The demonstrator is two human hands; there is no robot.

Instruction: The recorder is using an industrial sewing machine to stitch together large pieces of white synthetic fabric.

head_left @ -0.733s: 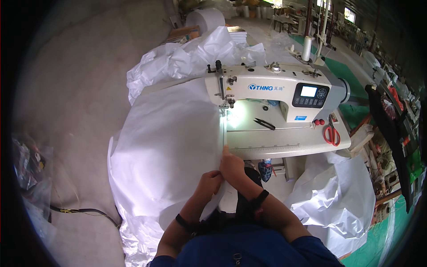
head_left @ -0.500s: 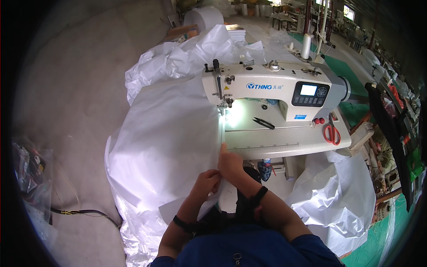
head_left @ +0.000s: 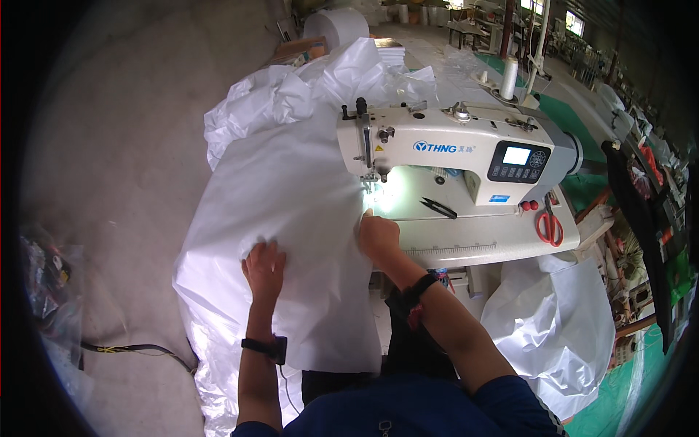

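A large white plastic-like sheet (head_left: 291,197) spreads over the left of the sewing table, its right edge running under the presser foot of a white sewing machine (head_left: 429,135). My left hand (head_left: 263,269) lies on the sheet with its fingers apart, well left of that edge. Close in front of the lit needle area, my right hand (head_left: 379,237) is closed on the sheet's edge, index finger pointing toward the foot. The fingertips' exact grip is partly hidden by the back of the hand.
Black thread snips (head_left: 439,208) and red-handled scissors (head_left: 550,227) lie on the machine bed (head_left: 473,244). A white thread cone (head_left: 509,79) stands behind the machine. More crumpled white sheeting (head_left: 546,320) hangs at the right. A black cable (head_left: 142,347) crosses the floor at left.
My left hand has moved away from beside the right one, left and forward onto the sheet, and its fingers have opened. My right hand has moved slightly forward toward the needle.
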